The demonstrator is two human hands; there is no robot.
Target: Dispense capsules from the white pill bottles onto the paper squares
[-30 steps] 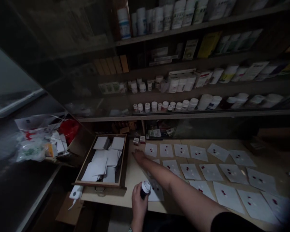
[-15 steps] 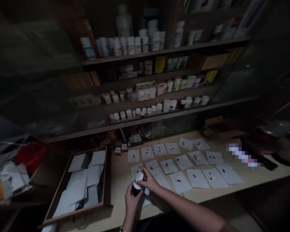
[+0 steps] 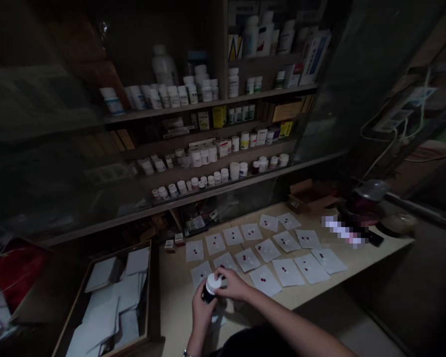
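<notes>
Above the table's front part I hold a dark pill bottle (image 3: 207, 296) with a white cap (image 3: 214, 283). My left hand (image 3: 201, 308) is wrapped round the bottle's body. The fingers of my right hand (image 3: 230, 285) are closed on the white cap, which sits on the bottle's mouth. Behind and beside my hands, square white papers (image 3: 268, 250) lie in rows, each with small red and white pills on it. My forearms and hands cover part of the nearest papers.
At the left stands a wooden drawer (image 3: 150, 297) of white paper stacks. Shelves (image 3: 208, 105) with several white bottles rise behind the table (image 3: 178, 317). Two small boxes (image 3: 170, 245), an opened cardboard box (image 3: 301, 191) and a dark phone-like object (image 3: 375, 239) rest on the table.
The view has swung to the right, so shelves and table appear further left. The bottle's white cap now faces up more, with both hands still on the bottle.
</notes>
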